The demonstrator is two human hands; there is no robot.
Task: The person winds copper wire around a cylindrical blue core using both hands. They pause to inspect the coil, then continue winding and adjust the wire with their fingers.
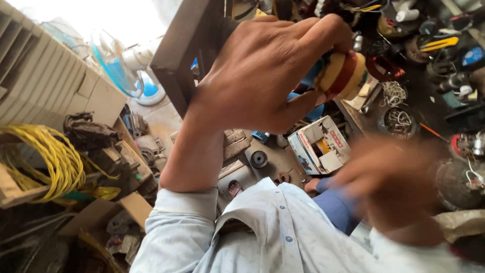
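The left hand (262, 71) is raised high, and its fingers and thumb are clamped around a cream and red wound coil (346, 76). The right hand (391, 184) is below it and blurred, so I cannot tell how its fingers stand. An open cardboard box (319, 145) lies on the floor under the coil.

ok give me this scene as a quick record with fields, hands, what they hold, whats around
setting: cluttered workshop seen from above
left hand: raised, fingers wrapped around a striped roll
striped roll: cream with a red band, partly hidden by the fingers
right hand: motion-blurred, lower right, apart from the roll; whether it holds anything cannot be told
clothing: pale blue buttoned shirt
below the hands: open cardboard box on the floor
left side: coil of yellow cable
upper left: blue and white fan
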